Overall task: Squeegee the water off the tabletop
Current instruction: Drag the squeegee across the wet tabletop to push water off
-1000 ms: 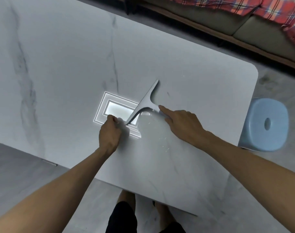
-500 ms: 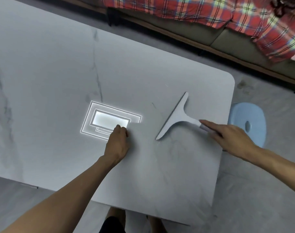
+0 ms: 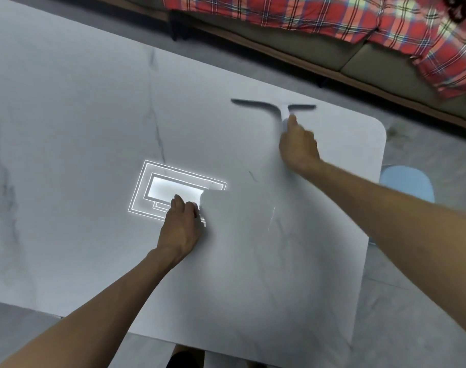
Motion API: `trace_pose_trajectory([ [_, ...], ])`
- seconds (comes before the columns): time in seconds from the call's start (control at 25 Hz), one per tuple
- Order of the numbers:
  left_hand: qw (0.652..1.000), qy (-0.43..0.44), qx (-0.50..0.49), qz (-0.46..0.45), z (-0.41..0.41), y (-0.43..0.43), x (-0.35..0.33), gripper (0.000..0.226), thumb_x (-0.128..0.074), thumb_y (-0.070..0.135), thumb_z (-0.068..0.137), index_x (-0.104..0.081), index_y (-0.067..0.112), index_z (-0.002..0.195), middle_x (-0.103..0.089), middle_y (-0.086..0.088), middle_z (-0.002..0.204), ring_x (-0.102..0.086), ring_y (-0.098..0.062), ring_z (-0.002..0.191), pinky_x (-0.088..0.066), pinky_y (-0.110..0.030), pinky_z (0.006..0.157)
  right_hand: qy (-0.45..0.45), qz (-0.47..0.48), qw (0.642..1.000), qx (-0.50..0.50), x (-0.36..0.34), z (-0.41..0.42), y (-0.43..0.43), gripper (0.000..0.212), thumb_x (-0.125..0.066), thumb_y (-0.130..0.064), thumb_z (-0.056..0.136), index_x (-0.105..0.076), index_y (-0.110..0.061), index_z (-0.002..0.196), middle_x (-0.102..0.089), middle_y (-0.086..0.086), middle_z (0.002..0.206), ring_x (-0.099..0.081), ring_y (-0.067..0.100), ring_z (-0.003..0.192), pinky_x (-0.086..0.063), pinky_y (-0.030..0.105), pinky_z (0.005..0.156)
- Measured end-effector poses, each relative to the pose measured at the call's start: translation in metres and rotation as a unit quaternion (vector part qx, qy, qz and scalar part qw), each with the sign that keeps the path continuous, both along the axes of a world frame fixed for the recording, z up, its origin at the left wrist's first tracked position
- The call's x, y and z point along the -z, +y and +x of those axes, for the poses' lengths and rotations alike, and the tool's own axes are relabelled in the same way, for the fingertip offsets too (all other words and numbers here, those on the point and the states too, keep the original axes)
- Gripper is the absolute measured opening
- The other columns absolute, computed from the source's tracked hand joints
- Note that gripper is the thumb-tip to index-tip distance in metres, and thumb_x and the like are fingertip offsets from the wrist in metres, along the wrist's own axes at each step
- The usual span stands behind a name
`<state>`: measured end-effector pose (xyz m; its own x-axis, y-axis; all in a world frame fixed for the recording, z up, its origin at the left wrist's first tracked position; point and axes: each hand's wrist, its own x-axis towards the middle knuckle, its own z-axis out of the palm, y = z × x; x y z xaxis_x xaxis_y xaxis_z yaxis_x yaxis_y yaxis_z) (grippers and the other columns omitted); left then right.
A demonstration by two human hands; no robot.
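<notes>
A white squeegee [image 3: 269,105] lies with its blade across the far right part of the grey marble tabletop [image 3: 80,123], blurred by motion. My right hand [image 3: 298,144] grips its handle from the near side, index finger stretched along the stem. My left hand [image 3: 181,224] rests as a loose fist on the table's middle, knuckles down, holding nothing. A thin streak of water [image 3: 271,216] glints on the surface between my two arms.
A bright reflection of a ceiling lamp [image 3: 173,192] shines beside my left hand. A light blue stool [image 3: 410,184] stands off the table's right edge. Beyond the far edge is a sofa [image 3: 372,62] with a red plaid blanket [image 3: 319,14].
My right hand swung the squeegee from the right edge to the table's far right part, turning the blade crosswise. My left hand, which let go of the blade earlier, stayed put.
</notes>
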<state>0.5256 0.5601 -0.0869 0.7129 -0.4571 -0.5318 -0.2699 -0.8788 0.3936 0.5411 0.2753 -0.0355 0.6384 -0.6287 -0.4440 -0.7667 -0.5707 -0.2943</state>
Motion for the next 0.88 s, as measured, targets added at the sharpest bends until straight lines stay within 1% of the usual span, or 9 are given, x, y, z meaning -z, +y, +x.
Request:
trace_pose_trajectory([
  [0.12,0.999,0.014,-0.045,-0.026,0.002,0.004,-0.013,0.022,-0.045,-0.004,0.077,-0.052,0.005,0.097,-0.049,-0.012,0.105,-0.040,-0.025,0.077,-0.028,-0.030,0.065,0.039,0.047,0.997,-0.043,-0.017,-0.074,0.040,0.055,-0.032,-0.020,0.100,-0.013,-0.026,0.151,-0.059,0.024,0.116,-0.056,0.041,0.106,-0.043,0.040,0.084],
  [0.24,0.989,0.030,-0.144,-0.025,0.007,0.008,-0.029,0.019,-0.044,0.000,0.080,-0.046,0.016,0.090,-0.049,0.005,0.076,-0.046,-0.025,0.073,-0.029,-0.031,0.055,0.095,0.105,0.988,-0.057,-0.051,-0.123,0.059,0.053,-0.032,-0.027,0.101,-0.016,-0.035,0.150,-0.062,0.016,0.105,-0.059,0.034,0.095,-0.044,0.032,0.076],
  [0.32,0.981,0.026,-0.189,-0.022,0.010,0.017,-0.035,0.019,-0.041,0.000,0.081,-0.049,0.014,0.091,-0.049,0.007,0.070,-0.047,-0.026,0.072,-0.031,-0.028,0.052,0.062,0.091,0.992,-0.066,-0.058,-0.110,0.052,0.048,-0.033,-0.028,0.101,-0.026,-0.029,0.148,-0.063,0.019,0.105,-0.060,0.035,0.096,-0.046,0.033,0.077],
  [0.44,0.969,0.016,-0.245,-0.033,0.011,0.036,-0.035,0.020,-0.038,0.000,0.081,-0.052,0.006,0.095,-0.058,-0.005,0.080,-0.047,-0.026,0.071,-0.034,-0.027,0.054,-0.013,0.030,0.999,-0.032,-0.037,-0.040,0.032,0.039,-0.032,-0.021,0.100,-0.035,-0.015,0.138,-0.060,0.026,0.112,-0.058,0.042,0.100,-0.045,0.037,0.076],
  [0.52,0.965,0.014,-0.258,-0.048,0.010,0.050,-0.033,0.016,-0.039,0.001,0.083,-0.050,0.003,0.093,-0.057,-0.007,0.082,-0.046,-0.025,0.071,-0.035,-0.030,0.056,-0.026,0.045,0.998,0.040,-0.021,0.011,0.030,0.042,-0.031,-0.016,0.097,-0.034,-0.014,0.138,-0.058,0.023,0.115,-0.058,0.041,0.101,-0.050,0.041,0.075],
  [0.6,0.963,0.019,-0.265,-0.047,0.009,0.066,-0.030,0.011,-0.040,0.004,0.087,-0.048,0.006,0.093,-0.053,-0.001,0.077,-0.048,-0.025,0.072,-0.034,-0.033,0.057,-0.025,0.065,0.996,0.064,-0.007,0.036,0.051,0.052,-0.030,-0.014,0.096,-0.025,-0.019,0.147,-0.055,0.019,0.124,-0.057,0.039,0.106,-0.052,0.043,0.083],
  [0.72,0.962,0.030,-0.271,-0.032,0.005,0.088,-0.020,0.012,-0.040,0.007,0.090,-0.047,0.008,0.100,-0.056,-0.003,0.086,-0.052,-0.027,0.077,-0.037,-0.031,0.066,-0.022,0.070,0.995,-0.065,0.000,0.011,0.106,0.055,-0.032,-0.018,0.099,-0.016,-0.025,0.151,-0.056,0.021,0.121,-0.053,0.040,0.109,-0.042,0.037,0.082],
  [0.8,0.963,0.041,-0.265,-0.018,-0.001,0.095,-0.019,0.012,-0.038,0.009,0.092,-0.045,0.010,0.102,-0.055,-0.002,0.083,-0.052,-0.029,0.078,-0.037,-0.033,0.067,-0.023,0.098,0.983,-0.156,-0.005,-0.028,0.133,0.054,-0.035,-0.021,0.099,-0.019,-0.030,0.150,-0.062,0.023,0.108,-0.056,0.040,0.101,-0.043,0.039,0.082],
  [0.88,0.965,0.051,-0.257,-0.008,-0.007,0.097,-0.020,0.011,-0.037,0.012,0.093,-0.044,0.012,0.102,-0.051,0.001,0.075,-0.052,-0.031,0.075,-0.038,-0.034,0.066,-0.011,0.104,0.969,-0.225,-0.009,-0.070,0.138,0.055,-0.038,-0.023,0.100,-0.020,-0.036,0.150,-0.065,0.018,0.101,-0.061,0.038,0.093,-0.048,0.039,0.081],
])
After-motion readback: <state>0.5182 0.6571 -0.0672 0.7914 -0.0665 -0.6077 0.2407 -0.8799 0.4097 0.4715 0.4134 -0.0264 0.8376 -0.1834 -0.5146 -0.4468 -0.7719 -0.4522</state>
